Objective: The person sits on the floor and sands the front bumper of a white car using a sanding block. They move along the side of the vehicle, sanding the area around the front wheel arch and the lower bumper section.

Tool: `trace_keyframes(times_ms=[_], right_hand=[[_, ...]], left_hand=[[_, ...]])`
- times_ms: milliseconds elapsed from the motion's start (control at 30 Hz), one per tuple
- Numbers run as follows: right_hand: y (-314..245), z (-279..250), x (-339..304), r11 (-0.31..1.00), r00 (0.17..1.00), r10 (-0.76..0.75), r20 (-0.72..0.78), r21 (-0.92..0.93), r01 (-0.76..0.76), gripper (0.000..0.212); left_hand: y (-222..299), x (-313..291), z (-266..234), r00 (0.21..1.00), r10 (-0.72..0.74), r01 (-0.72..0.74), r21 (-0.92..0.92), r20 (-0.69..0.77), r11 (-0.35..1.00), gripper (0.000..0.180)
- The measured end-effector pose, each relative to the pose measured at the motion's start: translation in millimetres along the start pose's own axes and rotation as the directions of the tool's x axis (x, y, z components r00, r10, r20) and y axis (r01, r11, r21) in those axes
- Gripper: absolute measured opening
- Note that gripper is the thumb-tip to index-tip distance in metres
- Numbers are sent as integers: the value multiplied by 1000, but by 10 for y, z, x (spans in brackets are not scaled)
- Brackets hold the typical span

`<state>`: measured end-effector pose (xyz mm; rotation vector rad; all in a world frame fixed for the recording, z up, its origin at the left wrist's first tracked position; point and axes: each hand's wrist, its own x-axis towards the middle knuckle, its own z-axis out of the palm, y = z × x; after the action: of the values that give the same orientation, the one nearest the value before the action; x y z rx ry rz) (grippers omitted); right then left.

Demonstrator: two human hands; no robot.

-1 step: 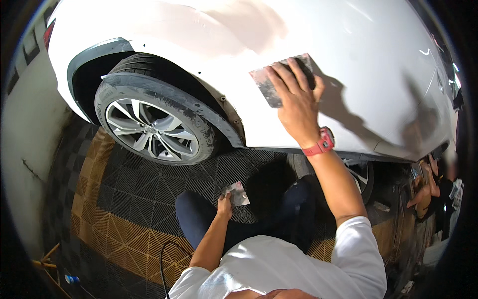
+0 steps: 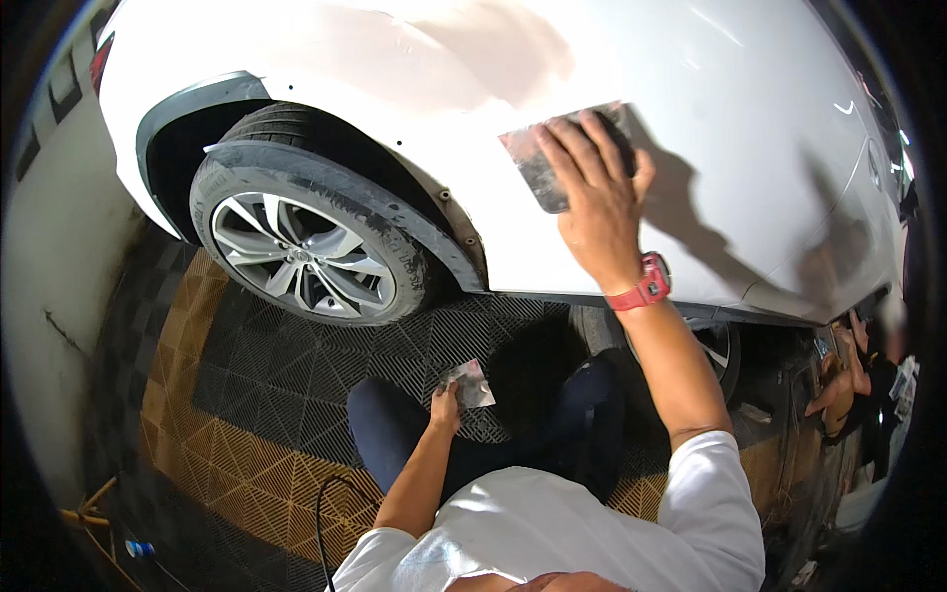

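My right hand (image 2: 597,202), with a red watch at the wrist, lies spread over a flat rectangular sheet (image 2: 530,163), dark and smudged with a pinkish, shiny edge. It presses the sheet against the white body panel (image 2: 730,187) of a car, above and right of the wheel arch. The kind of sheet is unclear. Lower down, near my left knee, my left hand (image 2: 446,405) pinches a smaller shiny rectangular piece (image 2: 475,385), silvery with pink at its top. That hand stays away from the car.
Left of my right hand is the car's wheel (image 2: 301,257), with a dark trim strip (image 2: 365,187) hanging across the tyre. Black and tan grid tiles (image 2: 266,395) cover the floor. A black cable (image 2: 321,513) runs by my left arm. Another person (image 2: 848,380) is at the far right.
My right hand and the dark sheet have shifted slightly to the right along the panel. My left hand holds its piece in the same place.
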<state>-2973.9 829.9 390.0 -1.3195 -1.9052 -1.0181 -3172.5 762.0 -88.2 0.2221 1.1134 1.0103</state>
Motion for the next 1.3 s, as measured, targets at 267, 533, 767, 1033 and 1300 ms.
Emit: trace_keyframes(times_ms=[267, 533, 767, 1033, 1300], right_hand=[[-5, -140, 517, 903, 923, -371, 101, -193, 384, 53], [108, -204, 587, 821, 847, -475, 237, -227, 524, 42], [-236, -748, -534, 966, 887, -151, 436, 256, 38, 59], [-690, 589, -2445, -737, 199, -115, 973, 51, -674, 38], [-595, 359, -1838, 195, 437, -66, 897, 441, -876, 51]], left_hand=[[184, -374, 188, 999, -1, -2, 78, 44, 997, 66], [96, -250, 83, 1000, 27, -26, 54, -8, 998, 66], [536, -913, 231, 991, 57, -31, -209, 120, 977, 34], [1295, -1276, 107, 885, 2, 2, -9, 465, 1000, 35], [1801, -2017, 407, 992, 122, -112, 224, -31, 968, 81]])
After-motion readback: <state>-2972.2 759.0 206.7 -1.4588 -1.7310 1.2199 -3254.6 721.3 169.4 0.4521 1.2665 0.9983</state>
